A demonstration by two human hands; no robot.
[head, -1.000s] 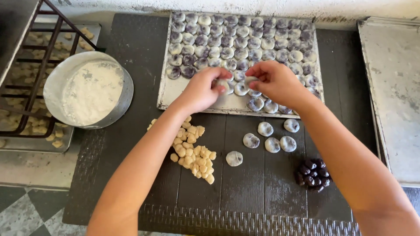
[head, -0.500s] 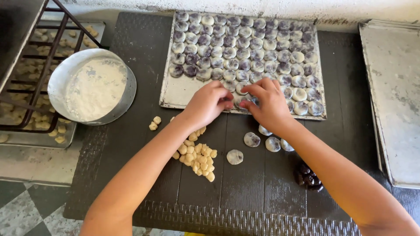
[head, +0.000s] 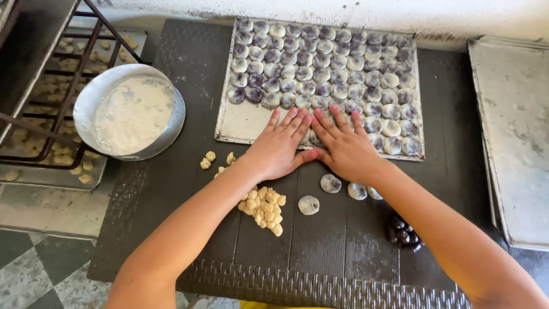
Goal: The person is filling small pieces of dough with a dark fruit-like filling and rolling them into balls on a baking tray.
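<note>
A dark ribbed mat point(head: 189, 189) covers the work surface, and on it lies a rectangular metal baking tray point(head: 243, 123) whose long axis runs left to right across the view, its near-left corner bare. Rows of round purple-and-white dough pieces point(head: 320, 60) fill the rest of the tray. Left of the tray stands a round metal pan of flour point(head: 132, 111). The left hand point(head: 280, 146) and right hand point(head: 343, 146) lie flat and open, fingers pointing away from the person, pressed side by side on the tray's near edge (gripping nothing). Near them on the mat are a heap of small pale dough nuggets point(head: 264, 209), loose flattened discs point(head: 309, 204) and dark filling balls point(head: 404, 234).
</note>
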